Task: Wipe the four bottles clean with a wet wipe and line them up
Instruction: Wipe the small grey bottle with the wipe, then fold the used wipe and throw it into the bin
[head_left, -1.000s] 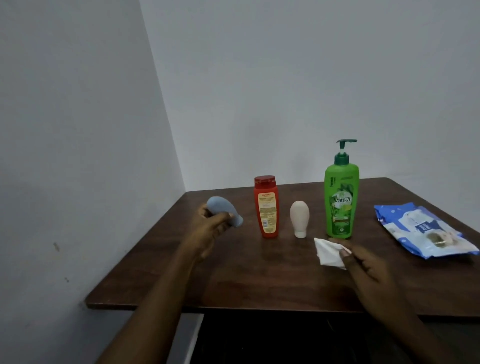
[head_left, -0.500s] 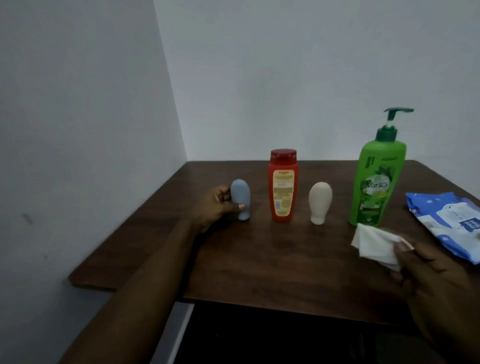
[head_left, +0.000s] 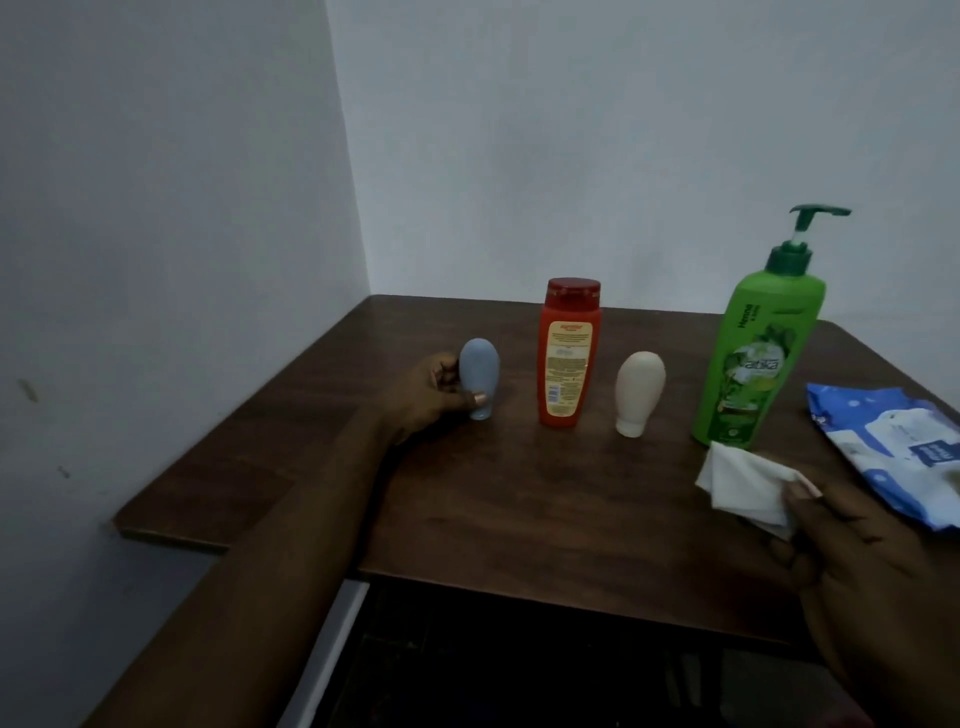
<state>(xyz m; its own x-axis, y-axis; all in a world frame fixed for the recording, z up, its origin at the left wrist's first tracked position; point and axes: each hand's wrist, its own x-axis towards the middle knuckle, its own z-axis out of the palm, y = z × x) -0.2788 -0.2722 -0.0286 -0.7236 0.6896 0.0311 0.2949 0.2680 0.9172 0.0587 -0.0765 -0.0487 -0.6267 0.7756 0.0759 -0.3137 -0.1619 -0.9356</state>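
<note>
Walls (head_left: 571, 130) of pale grey fill the upper half of the frame and meet in a corner above the centre. Below them the dark brown wooden bench (head_left: 519, 493) spreads across the middle, its far corner set into that wall corner. From the lower left a bare forearm reaches to the left grip (head_left: 421, 400), left of centre, which is curled round the blue bottle (head_left: 480, 374), thumb across its lower front. At the lower right the right grip (head_left: 872, 561) hovers over the bench's near edge and pinches the wet wipe (head_left: 743, 483) between thumb and fingers. The green pump bottle (head_left: 753, 364) stands upright at the right of the row, tallest of the four, its pump head pointing right. Just right of it, at the frame's right edge, the blue and white wipe pack (head_left: 893, 447) lies flat. The red bottle (head_left: 569, 358) stands upright at centre, its yellow label facing the camera. The white wet wipe is bunched and sits just below the green bottle's base. The cream bottle (head_left: 639, 389) stands cap-down between the red and green ones, apart from both. Smallest, the blue bottle stands cap-down on the bench at the row's left end, near the red one.
</note>
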